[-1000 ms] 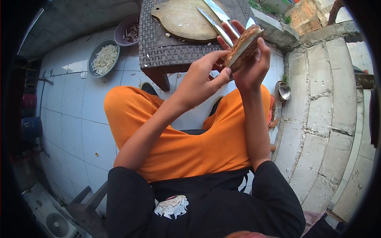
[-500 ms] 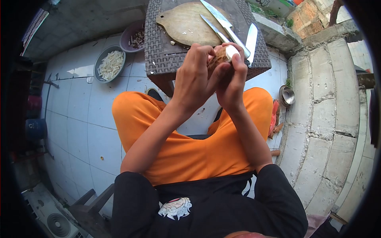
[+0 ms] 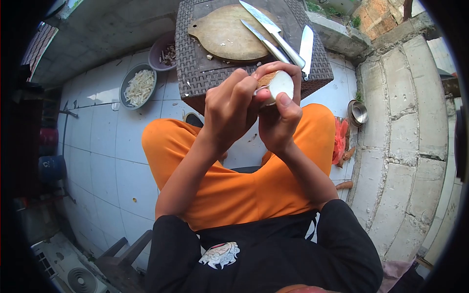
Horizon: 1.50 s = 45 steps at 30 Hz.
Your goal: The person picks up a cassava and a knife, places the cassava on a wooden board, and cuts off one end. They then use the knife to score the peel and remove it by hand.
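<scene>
Both hands hold a thick cut piece of cassava [image 3: 282,87] just beyond my knees, near the table's front edge. Its round white end faces up, and brown skin shows along its far left side. My right hand [image 3: 280,122] wraps round it from the right, its thumb against the white face. My left hand [image 3: 225,105] closes on the left side, fingers bent at the skin's edge; what its fingertips grip exactly is hidden. Beyond the hands, a round wooden cutting board [image 3: 222,34] lies on the table, with a large knife [image 3: 263,17] and a smaller knife [image 3: 255,32] across its right side.
A third knife [image 3: 306,46] lies at the right of the woven table [image 3: 202,80]. On the tiled floor at left stand a grey bowl [image 3: 123,80] of white strips and a purple bowl [image 3: 154,53] of peels. Metal bowls [image 3: 358,113] and a red bag [image 3: 340,144] are at right.
The cassava has turned so more of its white end faces me. Both hands have come slightly lower and to the left in view with it.
</scene>
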{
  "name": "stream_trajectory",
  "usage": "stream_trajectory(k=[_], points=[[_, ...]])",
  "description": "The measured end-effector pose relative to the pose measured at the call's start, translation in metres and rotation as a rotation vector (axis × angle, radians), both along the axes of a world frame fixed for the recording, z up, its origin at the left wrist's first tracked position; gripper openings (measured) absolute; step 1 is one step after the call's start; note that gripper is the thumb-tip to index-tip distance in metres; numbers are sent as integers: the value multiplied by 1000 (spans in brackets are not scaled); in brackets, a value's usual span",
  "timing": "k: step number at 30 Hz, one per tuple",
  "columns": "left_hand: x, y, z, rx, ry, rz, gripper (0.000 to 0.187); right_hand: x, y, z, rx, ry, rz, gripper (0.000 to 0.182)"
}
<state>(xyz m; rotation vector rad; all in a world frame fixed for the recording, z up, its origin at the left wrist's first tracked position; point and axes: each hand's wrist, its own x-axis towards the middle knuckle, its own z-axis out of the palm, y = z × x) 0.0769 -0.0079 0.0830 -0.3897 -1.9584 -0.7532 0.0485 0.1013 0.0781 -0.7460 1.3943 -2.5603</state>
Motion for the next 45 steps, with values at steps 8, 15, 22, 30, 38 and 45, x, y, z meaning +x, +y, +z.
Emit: stream_trajectory(k=[8, 15, 22, 30, 38, 45], points=[[-3, 6, 1, -111, 41, -15, 19, 1, 3, 0, -46, -41, -79, 46], [-5, 7, 10, -69, 12, 8, 13, -6, 4, 5, -22, -56, -115, 45], [-9, 7, 14, -56, 22, 43, 11, -9, -1, 8, -51, -114, -143, 43], [-7, 7, 18, -30, 16, 51, 10, -11, -1, 9, -23, -87, -116, 42], [-4, 6, 22, -7, -24, 80, 11, -10, -2, 12, -37, -132, -94, 42], [-4, 7, 23, 7, -25, 111, 13, -10, -3, 11, -69, -154, -65, 41]])
